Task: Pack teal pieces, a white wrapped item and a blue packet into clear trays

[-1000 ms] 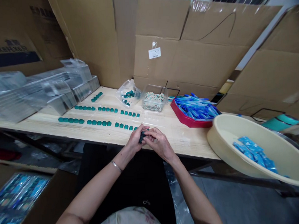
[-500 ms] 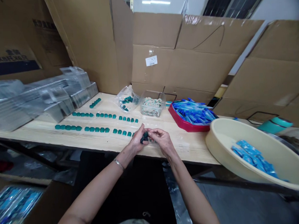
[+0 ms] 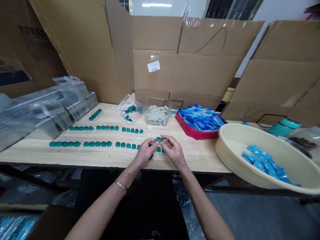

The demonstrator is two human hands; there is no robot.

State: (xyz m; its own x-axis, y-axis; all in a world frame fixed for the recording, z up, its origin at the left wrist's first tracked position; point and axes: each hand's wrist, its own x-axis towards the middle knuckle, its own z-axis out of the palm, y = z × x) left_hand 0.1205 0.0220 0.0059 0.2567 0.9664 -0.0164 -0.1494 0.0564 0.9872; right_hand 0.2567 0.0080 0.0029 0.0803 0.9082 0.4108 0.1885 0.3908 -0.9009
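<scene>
Left hand (image 3: 144, 153) and right hand (image 3: 174, 153) pinch a faceted teal gem (image 3: 158, 139). A clear tub (image 3: 155, 121) stands at twelve o'clock from it, a cream basin (image 3: 236, 141) at three

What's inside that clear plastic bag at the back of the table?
Small green pieces show inside the plastic bag; anything lying beneath them is covered.

Sm. teal faceted piece (image 3: 158, 139): glossy, plastic-look. Pale wood-grain tabletop (image 3: 98, 157): smooth, slt. sheen. Stacked clear plastic trays (image 3: 52, 119): shiny. Brown cardboard panels (image 3: 200, 72): matt, w/ clear glossy tape (image 3: 193, 22). Round cream plastic basin (image 3: 227, 154): semi-gloss.
</scene>
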